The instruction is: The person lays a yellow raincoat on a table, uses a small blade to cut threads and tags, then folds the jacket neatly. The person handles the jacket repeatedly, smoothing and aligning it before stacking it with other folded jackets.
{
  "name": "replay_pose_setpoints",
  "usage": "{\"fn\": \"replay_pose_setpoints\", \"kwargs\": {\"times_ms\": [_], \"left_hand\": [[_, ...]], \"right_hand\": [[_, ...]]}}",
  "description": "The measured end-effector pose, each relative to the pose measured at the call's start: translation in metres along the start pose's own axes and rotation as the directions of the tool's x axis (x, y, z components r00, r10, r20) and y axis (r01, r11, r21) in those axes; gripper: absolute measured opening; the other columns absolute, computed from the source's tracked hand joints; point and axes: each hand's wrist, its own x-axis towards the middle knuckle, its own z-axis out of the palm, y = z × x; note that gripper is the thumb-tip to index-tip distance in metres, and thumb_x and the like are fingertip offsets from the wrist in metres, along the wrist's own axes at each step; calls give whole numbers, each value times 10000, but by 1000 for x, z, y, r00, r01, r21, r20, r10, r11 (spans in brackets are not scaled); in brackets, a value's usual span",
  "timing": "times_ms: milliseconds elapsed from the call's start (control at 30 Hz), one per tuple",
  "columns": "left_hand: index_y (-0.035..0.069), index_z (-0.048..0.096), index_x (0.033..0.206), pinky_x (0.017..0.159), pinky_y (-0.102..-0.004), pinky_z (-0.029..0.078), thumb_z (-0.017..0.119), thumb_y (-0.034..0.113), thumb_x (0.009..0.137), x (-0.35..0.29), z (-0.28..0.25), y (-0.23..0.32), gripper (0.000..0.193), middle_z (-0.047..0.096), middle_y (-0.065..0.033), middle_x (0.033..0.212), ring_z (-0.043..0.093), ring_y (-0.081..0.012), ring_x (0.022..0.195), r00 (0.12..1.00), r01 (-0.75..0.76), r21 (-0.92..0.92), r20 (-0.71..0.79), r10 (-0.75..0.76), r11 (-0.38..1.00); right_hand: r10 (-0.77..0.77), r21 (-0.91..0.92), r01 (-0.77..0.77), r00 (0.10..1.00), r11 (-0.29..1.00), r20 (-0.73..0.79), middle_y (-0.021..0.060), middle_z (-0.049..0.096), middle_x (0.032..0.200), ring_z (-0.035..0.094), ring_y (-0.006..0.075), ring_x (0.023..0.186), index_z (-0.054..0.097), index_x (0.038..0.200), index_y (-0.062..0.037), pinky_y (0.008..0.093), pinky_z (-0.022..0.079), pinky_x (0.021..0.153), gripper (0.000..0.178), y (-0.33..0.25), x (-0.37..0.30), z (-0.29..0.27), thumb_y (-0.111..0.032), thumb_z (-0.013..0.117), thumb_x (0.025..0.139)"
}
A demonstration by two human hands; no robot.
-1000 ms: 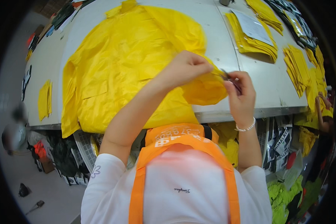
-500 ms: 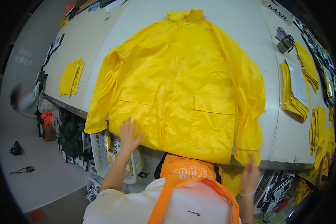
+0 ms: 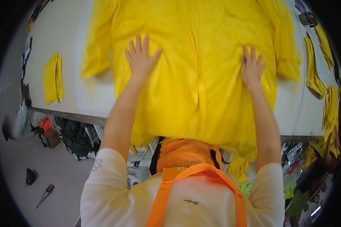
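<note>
On the table, at its near side: yellow jacket, spread broad; far end runs out of view, near hem reaches past the table edge toward the person. Left hand rests on the left half, fingers spread wide; right hand lies on the right half, fingers parted. Neither pinches cloth. A small dark bit shows beside the right fingers: too small to identify, and cannot tell whether it is gripped. Left sleeve and right sleeve lie out to either side, blurred toward the cuffs. Folded pieces sit well apart at left; a stack lies at right.

Handling, by judgement: light for its area, thin, limp, not fragile. Smooth, faintly shiny face suggests a slippery shell; layers would probably slide on each other and on the table. Soft creases run near both palms, so flat pressure should smooth better than a pinch. Best holds: both near corners of the hem, or the side edges level with the hands, gripped through all layers. The loose front strip looks a poor hold; lifting there would likely bunch the middle.
</note>
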Motion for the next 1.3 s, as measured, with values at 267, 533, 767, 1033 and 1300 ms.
{"fn": "replay_pose_setpoints", "kwargs": {"times_ms": [267,533,767,1033,1300], "left_hand": [[153,259,1413,1071,-534,128,531,548,805,66,6,22,775,210,-109,1480,176,-326,1356,979,-200,-56,-53,197,978],[152,310,1399,1060,-556,125,544,450,838,-58,-25,55,677,224,-117,1473,181,-336,1352,901,-361,-242,159,404,901],[76,542,1131,942,-428,352,704,301,739,-125,-50,30,481,504,-124,1221,462,-317,1128,833,-417,-633,21,554,652],[64,556,1010,809,-391,408,793,259,626,-190,-72,21,491,542,-108,1038,508,-301,965,934,-262,-627,27,357,734],[107,668,814,754,-336,414,746,128,660,-207,-70,3,174,598,-40,890,550,-244,862,957,-263,-572,-50,287,777]], "right_hand": [[-87,101,85,996,991,15,84,296,1441,239,328,1337,329,1372,-157,581,205,1042,500,-32,40,-29,-148,451,888],[-160,197,170,985,965,-69,120,362,1384,289,317,1307,406,1310,-108,526,255,1035,539,-50,-80,-17,2,528,797],[-180,746,-64,954,663,241,139,609,886,587,288,759,551,1044,-14,333,478,671,261,-63,-173,-63,-17,583,785],[-60,831,-409,885,377,462,90,557,751,488,131,636,536,968,1,246,434,603,280,-119,-212,-64,-168,676,795],[-188,869,-337,887,362,423,81,543,633,488,145,579,573,870,10,267,418,568,171,-147,-230,-43,-148,624,829]]}}
